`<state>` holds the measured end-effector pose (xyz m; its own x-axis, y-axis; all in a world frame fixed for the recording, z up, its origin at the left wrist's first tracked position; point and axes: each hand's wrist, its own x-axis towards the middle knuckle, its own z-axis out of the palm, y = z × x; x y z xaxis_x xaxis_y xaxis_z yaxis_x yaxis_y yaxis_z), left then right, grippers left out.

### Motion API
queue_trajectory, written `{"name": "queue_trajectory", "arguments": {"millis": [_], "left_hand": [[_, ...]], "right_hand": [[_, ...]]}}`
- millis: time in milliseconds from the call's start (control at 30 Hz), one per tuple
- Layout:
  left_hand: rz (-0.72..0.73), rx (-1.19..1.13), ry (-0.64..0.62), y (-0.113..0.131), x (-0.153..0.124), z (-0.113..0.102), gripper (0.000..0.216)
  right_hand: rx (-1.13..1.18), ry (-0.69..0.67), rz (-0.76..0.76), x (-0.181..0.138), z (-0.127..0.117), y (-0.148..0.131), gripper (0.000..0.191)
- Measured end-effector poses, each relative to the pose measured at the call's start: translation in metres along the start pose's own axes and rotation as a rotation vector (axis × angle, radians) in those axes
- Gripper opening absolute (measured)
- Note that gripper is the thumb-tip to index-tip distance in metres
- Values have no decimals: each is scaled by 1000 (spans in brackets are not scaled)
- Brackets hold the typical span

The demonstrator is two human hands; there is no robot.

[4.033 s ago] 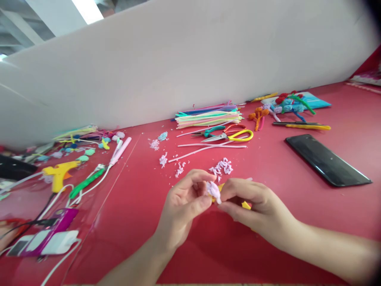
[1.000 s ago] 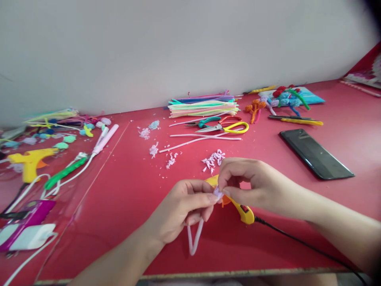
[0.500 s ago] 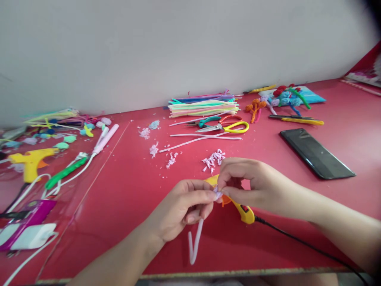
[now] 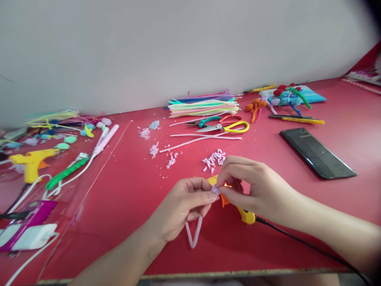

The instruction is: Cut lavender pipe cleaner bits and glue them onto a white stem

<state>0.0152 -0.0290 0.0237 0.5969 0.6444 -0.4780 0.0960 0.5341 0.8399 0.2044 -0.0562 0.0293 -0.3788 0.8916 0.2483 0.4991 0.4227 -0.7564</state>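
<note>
Above the red table point(image 4: 125, 198), my left hand point(image 4: 181, 206) pinches a pale lilac pipe cleaner point(image 4: 193, 232), whose bent loop hangs below the fingers. My right hand point(image 4: 253, 186) pinches a small lilac tuft point(image 4: 214, 191) at the top of that pipe cleaner, fingertip to fingertip with the left. A yellow glue gun point(image 4: 245, 215) lies on the table under my right hand, with its black cord point(image 4: 297, 240) running off to the right. A heap of cut lilac pieces point(image 4: 213, 159) lies just beyond my hands.
Scissors with yellow handles point(image 4: 226, 128), teal pliers point(image 4: 208, 121) and a stack of coloured pipe cleaners point(image 4: 204, 107) lie behind. A black phone point(image 4: 318, 153) is at the right. Finished pipe-cleaner flowers point(image 4: 285, 97) sit far right. Another yellow glue gun point(image 4: 29, 161), cables and chargers crowd the left.
Over four seconds the view dropped and the glue gun and hanging loop came into sight. In the last second my hands stayed together on the tuft, with only a slight shift of the loop.
</note>
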Motion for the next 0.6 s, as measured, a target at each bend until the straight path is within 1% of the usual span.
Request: {"name": "queue_trajectory", "arguments": {"millis": [100,267,400,500,600], "left_hand": [[19,17,4,0,-1,1,13],[122,77,51,-2,-3,2,13],[171,72,46,-4,-3,1,13],[252,79,65,-5,-5,0,14],[327,85,78,-7,-7,1,14]], "right_hand": [[-9,8,-26,-1,0,0,13],[-19,41,-83,-2,-1,-2,14],[35,88,-95,-3,-3,-4,14],[80,158,-87,-3,-4,-6,12],[113,166,-88,-4,-4,-8,13]]}}
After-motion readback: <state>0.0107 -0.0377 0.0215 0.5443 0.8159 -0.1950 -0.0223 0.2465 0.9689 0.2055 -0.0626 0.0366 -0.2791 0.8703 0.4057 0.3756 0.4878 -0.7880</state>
